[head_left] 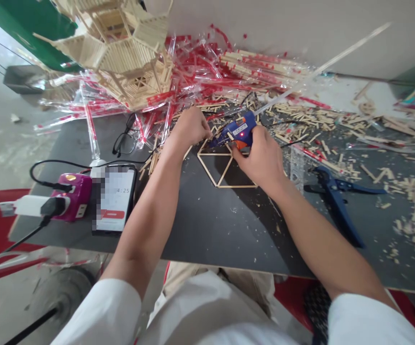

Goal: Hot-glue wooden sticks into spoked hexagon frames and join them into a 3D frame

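Observation:
My right hand (pixel 259 155) is wrapped round a blue glue gun (pixel 236 130) with an orange trigger; a long clear glue stick (pixel 322 67) sticks out of its back. The gun's nozzle points left, toward the fingertips of my left hand (pixel 192 127). Those fingers are pinched together at the upper left of a flat frame of thin wooden sticks (pixel 217 185), and what they hold is too small to make out. Triangles joined by sticks make up the frame, which lies on the dark tabletop, its far side partly hidden by the gun and my hands.
A wooden stick model (pixel 121 55) stands at the back left, beside red-and-clear wrappers (pixel 196 72). Glasses (pixel 124 141), a phone (pixel 116 199) and a magenta power adapter (pixel 73 196) lie left. Blue cutters (pixel 337 201) and scattered stick pieces (pixel 414 201) are right.

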Motion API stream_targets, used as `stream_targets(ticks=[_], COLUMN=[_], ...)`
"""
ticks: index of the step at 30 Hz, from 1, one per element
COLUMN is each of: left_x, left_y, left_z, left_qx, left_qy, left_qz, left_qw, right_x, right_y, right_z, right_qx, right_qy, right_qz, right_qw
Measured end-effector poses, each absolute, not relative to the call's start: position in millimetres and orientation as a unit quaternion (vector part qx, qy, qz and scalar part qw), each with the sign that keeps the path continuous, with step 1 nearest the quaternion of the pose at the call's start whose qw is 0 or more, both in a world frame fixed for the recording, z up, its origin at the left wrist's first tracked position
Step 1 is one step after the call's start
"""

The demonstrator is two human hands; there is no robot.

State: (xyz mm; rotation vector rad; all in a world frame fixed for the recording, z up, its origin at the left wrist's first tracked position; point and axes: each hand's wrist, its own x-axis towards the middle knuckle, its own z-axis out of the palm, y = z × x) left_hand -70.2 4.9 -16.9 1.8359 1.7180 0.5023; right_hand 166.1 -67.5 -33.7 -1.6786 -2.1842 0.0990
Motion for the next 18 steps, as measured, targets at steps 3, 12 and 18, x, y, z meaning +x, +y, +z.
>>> stream_targets(ticks=[3, 12, 18], left_x=[-70.4, -68.7, -68.3], left_y=[4.5, -0.2, -0.2], left_z=[-16.5, -11.4, -11.0], left_qx=[0.681, 0.679, 0.671], left_qy=[0.642, 0.646, 0.644], left_qz=[0.191, 0.185, 0.199], left_qw=[0.298, 0.294, 0.309], right_x=[166.5, 166.7, 164.7], right_y=[-67.7, -68.5, -69.2], right_z=[-34.8, -33.2, -35.6], right_qx=[-0.588, -0.572, -0.566], right_qy=[-0.784, -0.795, -0.797], right_qz=[0.031, 0.048, 0.053], right_qw=[0.197, 0.196, 0.202])
